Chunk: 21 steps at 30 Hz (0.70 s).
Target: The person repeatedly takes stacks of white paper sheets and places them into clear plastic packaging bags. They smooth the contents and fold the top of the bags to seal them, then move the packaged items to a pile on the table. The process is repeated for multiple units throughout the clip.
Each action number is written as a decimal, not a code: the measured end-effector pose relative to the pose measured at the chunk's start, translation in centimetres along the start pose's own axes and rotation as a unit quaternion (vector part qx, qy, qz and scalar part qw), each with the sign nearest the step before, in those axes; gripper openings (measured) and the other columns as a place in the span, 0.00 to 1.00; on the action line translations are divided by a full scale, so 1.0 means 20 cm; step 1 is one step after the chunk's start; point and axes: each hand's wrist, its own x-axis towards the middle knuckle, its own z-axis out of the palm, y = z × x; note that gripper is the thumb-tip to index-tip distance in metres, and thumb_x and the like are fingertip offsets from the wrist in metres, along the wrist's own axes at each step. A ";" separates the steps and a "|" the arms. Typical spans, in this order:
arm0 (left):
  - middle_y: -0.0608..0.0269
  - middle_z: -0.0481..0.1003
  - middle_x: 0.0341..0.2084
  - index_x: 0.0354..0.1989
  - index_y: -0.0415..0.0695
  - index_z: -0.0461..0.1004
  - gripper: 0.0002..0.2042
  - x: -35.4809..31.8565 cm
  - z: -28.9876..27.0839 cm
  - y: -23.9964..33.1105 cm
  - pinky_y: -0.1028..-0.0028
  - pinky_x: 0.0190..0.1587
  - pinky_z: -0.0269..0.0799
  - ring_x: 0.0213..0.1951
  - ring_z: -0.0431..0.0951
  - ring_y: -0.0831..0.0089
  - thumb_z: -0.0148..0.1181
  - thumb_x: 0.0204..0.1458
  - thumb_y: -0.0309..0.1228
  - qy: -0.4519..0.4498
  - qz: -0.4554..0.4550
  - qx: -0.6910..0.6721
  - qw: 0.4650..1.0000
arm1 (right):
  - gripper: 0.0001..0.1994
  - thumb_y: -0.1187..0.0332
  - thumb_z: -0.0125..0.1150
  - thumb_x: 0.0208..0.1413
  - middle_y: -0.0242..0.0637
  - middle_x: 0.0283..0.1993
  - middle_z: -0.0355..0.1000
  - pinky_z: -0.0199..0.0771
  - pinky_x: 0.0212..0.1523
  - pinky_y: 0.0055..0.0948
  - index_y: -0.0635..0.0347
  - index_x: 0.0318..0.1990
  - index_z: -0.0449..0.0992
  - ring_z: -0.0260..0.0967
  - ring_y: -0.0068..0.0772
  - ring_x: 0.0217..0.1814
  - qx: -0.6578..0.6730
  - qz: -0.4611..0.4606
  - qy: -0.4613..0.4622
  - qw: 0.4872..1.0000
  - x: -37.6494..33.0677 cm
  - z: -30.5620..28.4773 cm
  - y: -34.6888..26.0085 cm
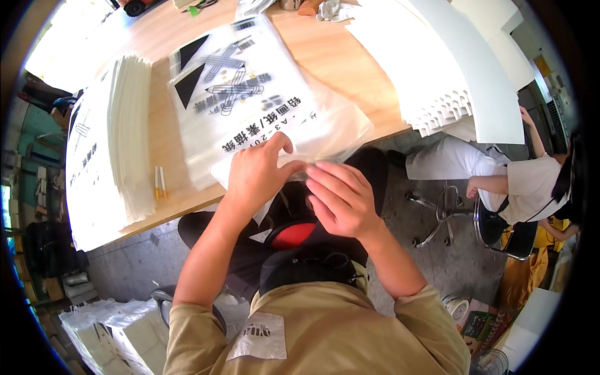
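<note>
Before me on the table lies a clear plastic bag (250, 128) printed with crossed pencils, a black triangle and dark lettering, on top of similar bags. Its loose open end hangs over the table's near edge. My left hand (256, 172) is closed at that end, thumb stretched toward my other hand. My right hand (344, 197) pinches the thin film between thumb and fingertips, close beside the left thumb. The exact fold of film between the fingers is hard to make out.
Left stands a thick stack of filled plastic bags (129, 137), with two cigarettes (160, 182) beside it. A large stack of white paper (412, 69) covers the right side. A seated person (531, 181) is at the right, near a swivel chair (440, 215). White bundles (125, 331) sit lower left.
</note>
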 end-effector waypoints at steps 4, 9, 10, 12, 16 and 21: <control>0.63 0.61 0.10 0.31 0.43 0.73 0.13 0.01 -0.02 0.02 0.70 0.20 0.60 0.14 0.62 0.72 0.72 0.47 0.34 -0.031 -0.048 -0.057 0.997 | 0.13 0.76 0.61 0.46 0.38 0.47 0.75 0.71 0.48 0.34 0.65 0.42 0.78 0.73 0.37 0.46 -0.054 0.003 -0.048 0.997 -0.03 0.08 0.09; 0.63 0.62 0.09 0.30 0.41 0.73 0.10 0.07 -0.09 0.08 0.72 0.18 0.57 0.14 0.60 0.73 0.65 0.55 0.33 0.034 -0.129 -0.104 0.986 | 0.15 0.76 0.59 0.43 0.38 0.45 0.74 0.70 0.49 0.31 0.66 0.42 0.78 0.70 0.36 0.45 -0.023 -0.001 -0.130 0.991 -0.09 0.06 0.13; 0.60 0.65 0.10 0.30 0.41 0.72 0.10 0.08 -0.12 0.09 0.70 0.19 0.61 0.14 0.66 0.67 0.64 0.56 0.34 0.040 -0.135 -0.094 0.985 | 0.15 0.76 0.59 0.43 0.38 0.45 0.74 0.70 0.49 0.31 0.66 0.42 0.78 0.70 0.37 0.45 -0.017 0.007 -0.165 0.986 -0.07 0.04 0.11; 0.57 0.71 0.12 0.31 0.43 0.71 0.09 0.07 -0.12 0.09 0.66 0.19 0.67 0.15 0.74 0.59 0.61 0.57 0.34 0.055 -0.085 -0.060 0.993 | 0.16 0.78 0.57 0.42 0.39 0.47 0.74 0.71 0.49 0.33 0.68 0.42 0.78 0.69 0.40 0.48 0.034 0.042 -0.191 0.980 0.06 -0.06 0.03; 0.57 0.75 0.16 0.35 0.45 0.73 0.04 0.02 -0.04 0.11 0.64 0.20 0.70 0.18 0.78 0.60 0.60 0.57 0.29 0.031 0.044 0.014 0.998 | 0.17 0.79 0.58 0.42 0.41 0.42 0.75 0.72 0.49 0.39 0.69 0.44 0.76 0.70 0.42 0.47 0.068 0.013 -0.068 0.995 0.16 -0.04 0.09; 0.57 0.74 0.15 0.36 0.44 0.71 0.04 -0.02 -0.02 0.12 0.64 0.20 0.69 0.18 0.76 0.57 0.58 0.59 0.30 0.016 0.030 0.009 0.999 | 0.15 0.72 0.63 0.51 0.42 0.34 0.75 0.70 0.45 0.38 0.66 0.46 0.76 0.73 0.41 0.38 0.016 0.090 -0.160 0.983 0.11 0.01 0.10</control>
